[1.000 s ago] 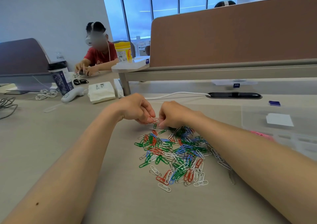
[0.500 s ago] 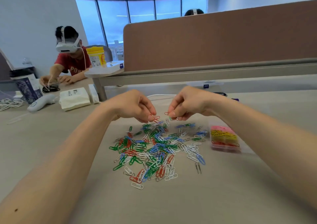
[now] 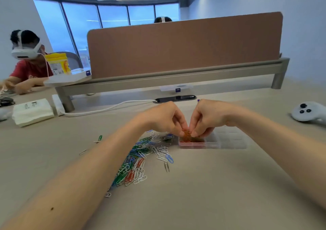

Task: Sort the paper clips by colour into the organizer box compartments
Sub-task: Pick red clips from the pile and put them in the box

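Note:
A loose pile of green, blue, red and white paper clips lies on the beige desk, partly hidden by my left forearm. To its right sits the clear organizer box; its left compartments hold red clips. My left hand and my right hand meet fingertip to fingertip just above the box's left end. Together they pinch a small bunch of red paper clips.
A white controller rests at the far right. A white cable, a tissue pack and a brown desk divider lie behind. A person in a headset sits at the far left.
Both hands have moved from above the pile to the right, over the box's left end, carrying the red clips. The view has swung right, bringing the box under the hands.

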Motion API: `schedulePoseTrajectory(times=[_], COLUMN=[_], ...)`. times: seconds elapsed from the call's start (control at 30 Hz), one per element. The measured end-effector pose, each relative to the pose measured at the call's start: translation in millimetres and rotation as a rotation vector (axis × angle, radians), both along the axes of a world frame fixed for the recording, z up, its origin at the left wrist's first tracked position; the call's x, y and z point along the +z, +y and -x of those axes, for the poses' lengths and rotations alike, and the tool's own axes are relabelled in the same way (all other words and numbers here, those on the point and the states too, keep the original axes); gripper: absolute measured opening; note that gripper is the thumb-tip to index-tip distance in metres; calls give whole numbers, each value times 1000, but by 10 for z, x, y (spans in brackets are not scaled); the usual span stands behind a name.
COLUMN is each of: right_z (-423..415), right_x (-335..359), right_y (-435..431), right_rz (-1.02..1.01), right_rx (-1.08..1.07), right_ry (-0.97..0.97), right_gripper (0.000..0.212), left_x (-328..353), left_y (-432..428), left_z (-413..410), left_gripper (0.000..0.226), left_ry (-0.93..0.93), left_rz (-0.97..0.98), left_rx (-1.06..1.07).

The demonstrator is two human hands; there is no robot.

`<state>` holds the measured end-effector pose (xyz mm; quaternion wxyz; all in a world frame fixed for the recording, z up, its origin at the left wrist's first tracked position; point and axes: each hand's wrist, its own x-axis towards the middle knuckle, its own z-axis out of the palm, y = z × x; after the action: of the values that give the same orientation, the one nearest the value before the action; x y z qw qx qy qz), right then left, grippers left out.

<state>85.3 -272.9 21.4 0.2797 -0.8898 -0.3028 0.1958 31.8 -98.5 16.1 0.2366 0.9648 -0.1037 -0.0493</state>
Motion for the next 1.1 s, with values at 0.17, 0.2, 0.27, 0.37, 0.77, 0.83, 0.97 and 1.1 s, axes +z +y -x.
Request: schedulePoseTrajectory(times=[0.17, 0.2, 0.27, 0.37, 0.77, 0.83, 0.97, 1.1], right_z=[8, 6, -10, -41, 186, 253, 380, 527], right_x=[7, 15, 38, 76, 74, 31, -45, -68], right_y=[-7, -11, -14, 23, 847, 999, 1272, 1487], right_rz=[55, 58, 42, -3, -70, -39, -42, -56], right_rx=[27, 29, 23, 23, 224, 279, 356, 431], right_ry=[-37, -46, -61, -77, -171, -199, -221, -235], right_gripper=[17, 17, 17, 14, 9, 8, 5, 12], left_x=[-19, -23, -24, 13, 93, 39, -43, -94], left_y=[-56, -59, -44, 34, 807, 926, 1135, 1302], left_z=[-29, -27, -23, 5, 634, 745, 1002, 1251], left_gripper=[21, 22, 22, 18, 9, 8, 8, 15], left_ry=[-22, -22, -19, -51, -108, -115, -142, -144], left_rz=[-41, -33, -15, 14, 155, 100, 3, -62], left_rx=[-24, -26, -19, 9, 260, 313, 444, 590])
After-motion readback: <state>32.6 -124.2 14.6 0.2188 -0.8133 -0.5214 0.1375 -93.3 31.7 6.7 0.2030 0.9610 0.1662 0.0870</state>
